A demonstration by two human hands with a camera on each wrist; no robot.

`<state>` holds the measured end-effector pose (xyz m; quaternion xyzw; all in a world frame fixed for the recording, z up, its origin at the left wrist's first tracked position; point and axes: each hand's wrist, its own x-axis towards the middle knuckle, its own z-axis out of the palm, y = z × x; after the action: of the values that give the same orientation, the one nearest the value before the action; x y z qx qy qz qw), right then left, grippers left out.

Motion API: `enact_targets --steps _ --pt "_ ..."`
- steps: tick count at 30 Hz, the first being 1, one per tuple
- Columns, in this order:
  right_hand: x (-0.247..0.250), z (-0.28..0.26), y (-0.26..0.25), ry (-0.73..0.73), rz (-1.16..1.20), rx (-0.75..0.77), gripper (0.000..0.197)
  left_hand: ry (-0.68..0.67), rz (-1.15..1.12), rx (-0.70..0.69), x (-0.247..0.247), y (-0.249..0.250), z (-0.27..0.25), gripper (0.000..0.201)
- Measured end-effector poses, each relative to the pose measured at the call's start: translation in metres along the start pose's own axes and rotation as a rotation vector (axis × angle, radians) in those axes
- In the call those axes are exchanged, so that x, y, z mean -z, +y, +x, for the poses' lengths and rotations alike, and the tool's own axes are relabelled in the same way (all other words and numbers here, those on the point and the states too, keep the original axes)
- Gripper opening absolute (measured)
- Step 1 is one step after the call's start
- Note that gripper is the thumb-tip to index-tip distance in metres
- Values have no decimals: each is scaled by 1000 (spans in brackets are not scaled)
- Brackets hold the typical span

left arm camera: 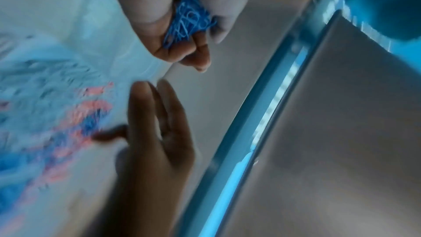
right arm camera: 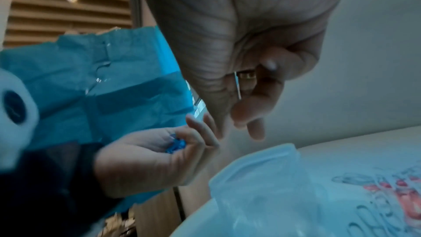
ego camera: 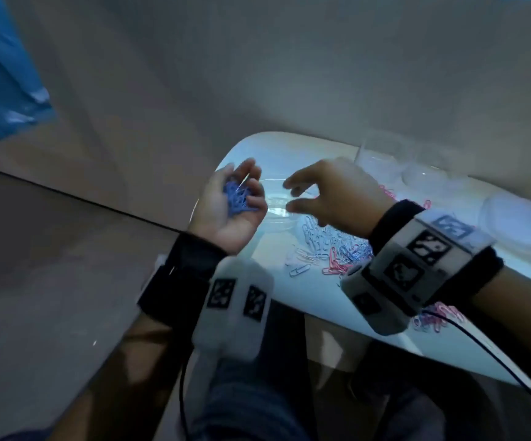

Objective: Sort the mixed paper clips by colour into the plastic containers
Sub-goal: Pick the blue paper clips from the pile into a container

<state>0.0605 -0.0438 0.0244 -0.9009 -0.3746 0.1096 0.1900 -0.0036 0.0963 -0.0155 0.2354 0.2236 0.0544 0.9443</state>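
Observation:
My left hand (ego camera: 248, 186) is palm up at the table's left end, its fingers cupped round a bunch of blue paper clips (ego camera: 237, 198). The same blue clips (left arm camera: 189, 22) fill its palm in the left wrist view. My right hand (ego camera: 291, 195) hovers just to the right with fingers spread and relaxed, holding nothing I can see. It hangs over a clear plastic container (ego camera: 277, 211), whose rim (right arm camera: 262, 168) shows below the fingers (right arm camera: 248, 114). A mixed pile of pink, blue and pale clips (ego camera: 331, 246) lies on the white table (ego camera: 305, 291) under my right wrist.
More clear containers (ego camera: 382, 157) stand at the back right, with a round lid (ego camera: 518, 218) further right. A few clips (ego camera: 439, 319) lie near the front edge. A cable (ego camera: 480, 345) runs from my right wrist. The floor is to the left.

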Motion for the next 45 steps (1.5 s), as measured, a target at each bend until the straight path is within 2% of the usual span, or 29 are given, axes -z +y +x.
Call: enact_targets --steps 3,8,11,14,19,22,26,28,30,32,34,36,37,39,42,45 --pt "13 -7 10 60 123 -25 24 8 446 27 -20 8 21 29" --pt "19 -11 26 99 221 -61 20 -30 1377 -105 -32 0 44 30" --pt "19 -15 32 93 269 -63 18 -87 1722 -212 -33 -4 45 25" --pt "17 -18 42 48 265 -53 17 -76 1961 -350 -31 7 40 21" --pt "25 -25 66 57 311 -100 15 -184 2137 -295 -28 18 30 22" --pt "28 -28 76 37 323 -111 15 -209 2283 -219 -28 7 35 41" --pt "34 -37 83 11 324 -106 14 -202 2483 -233 -31 -4 40 28" --pt "40 -42 91 65 374 -147 13 -171 2488 -201 -32 0 38 30" --pt "44 -45 100 97 363 -183 15 -128 2375 -236 -33 2 30 32" --pt "39 -44 107 19 167 -225 24 -98 2327 -300 -33 -3 15 34" --pt "30 -41 110 -173 -139 -273 49 -83 2433 -278 -28 -15 6 33" --pt "18 -39 110 -340 -284 -260 72 -20 2456 -316 -22 -22 2 17" --pt "15 -39 110 -381 -303 -245 76 19 2423 -356 -21 -20 1 12" --pt "12 -41 113 -422 -327 -225 70 82 2396 -395 -19 -14 1 24" --pt "16 -39 110 -360 -343 -175 61 96 2405 -350 -16 -11 -2 27" --pt "21 -9 101 -178 -265 -152 54 107 2437 -316 -24 -12 -6 8"
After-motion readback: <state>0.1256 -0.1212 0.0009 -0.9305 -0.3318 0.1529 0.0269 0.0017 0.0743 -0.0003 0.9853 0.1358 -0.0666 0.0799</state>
